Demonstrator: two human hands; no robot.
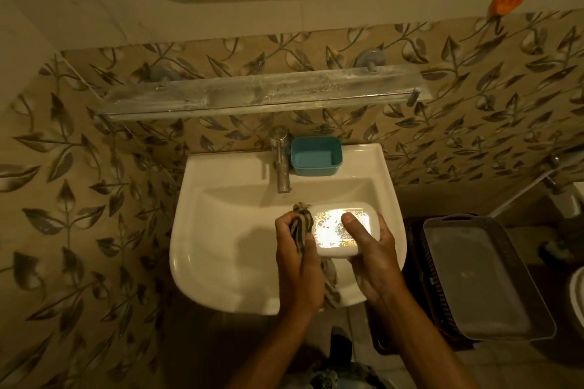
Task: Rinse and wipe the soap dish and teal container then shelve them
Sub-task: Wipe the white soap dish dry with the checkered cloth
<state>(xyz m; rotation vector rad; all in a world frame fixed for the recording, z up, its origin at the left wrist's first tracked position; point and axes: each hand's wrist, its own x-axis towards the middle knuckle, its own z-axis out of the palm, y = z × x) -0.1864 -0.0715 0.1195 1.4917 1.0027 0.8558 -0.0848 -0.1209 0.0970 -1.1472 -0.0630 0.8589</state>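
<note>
Soap dish [335, 232] gripped in right hand [369, 249] over sink [221, 164] basin: thumb pressed on patterned top, fingers curled beneath. Striped cloth [300, 224] bunched in left hand [294, 249], held against dish's left end. Dish's long axis laid roughly left-right, so wipe judged to run rightward from cloth. Teal container [316, 156] stood on sink rim just right of tap [282, 164], beyond both hands, nearer right one. Glass shelf [252, 95] mounted on wall above.
</note>
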